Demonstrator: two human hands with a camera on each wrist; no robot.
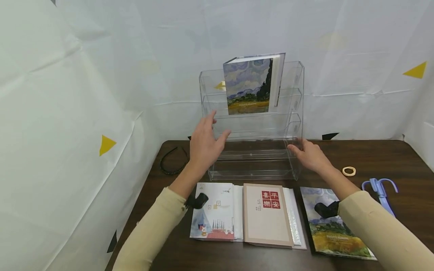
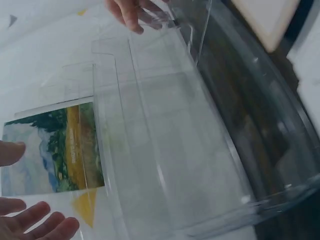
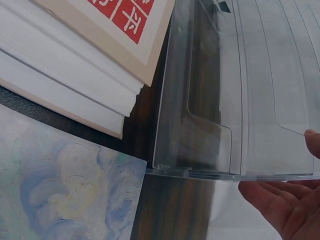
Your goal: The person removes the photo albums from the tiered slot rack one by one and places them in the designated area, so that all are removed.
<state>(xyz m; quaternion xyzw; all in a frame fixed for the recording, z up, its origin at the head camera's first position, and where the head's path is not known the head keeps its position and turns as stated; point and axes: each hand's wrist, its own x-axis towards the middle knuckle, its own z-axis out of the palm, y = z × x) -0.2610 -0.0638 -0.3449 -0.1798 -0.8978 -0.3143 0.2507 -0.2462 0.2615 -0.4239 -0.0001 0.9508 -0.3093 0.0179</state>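
A clear acrylic tiered rack stands on the table. A thick photo album with a painted landscape cover stands in its top tier, a little right of centre. My left hand is held in front of the rack's left part, thumb and fingers spread with nothing between them. In the left wrist view, its fingers appear near that album. At the rack's right side, my right hand grips the side panel, with the thumb on the inner face and the fingers outside.
Before the rack lie a white illustrated album, a beige album with red characters, and another landscape album. A blue-purple holder-like object and a tan ring are at right; a black headband is at left.
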